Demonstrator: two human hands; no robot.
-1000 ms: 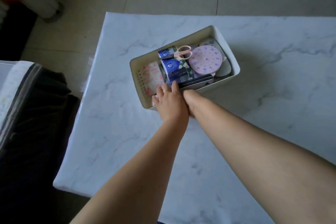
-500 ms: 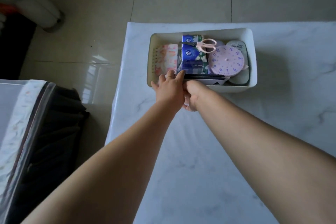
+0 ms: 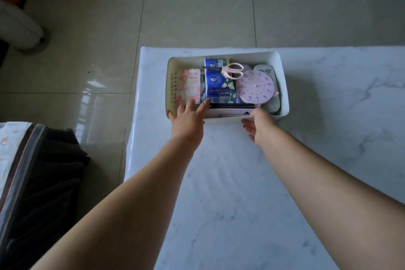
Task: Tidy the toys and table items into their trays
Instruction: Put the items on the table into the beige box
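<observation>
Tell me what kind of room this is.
Probably a living room at home: a marble-patterned table on glossy floor tiles, a white tray of household bits like pink scissors and tissue packs.

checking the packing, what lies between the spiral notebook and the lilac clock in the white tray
In the head view, blue tissue packs lie between the pink spiral notebook and the round lilac toy clock, with pink-handled scissors lying across them.
</observation>
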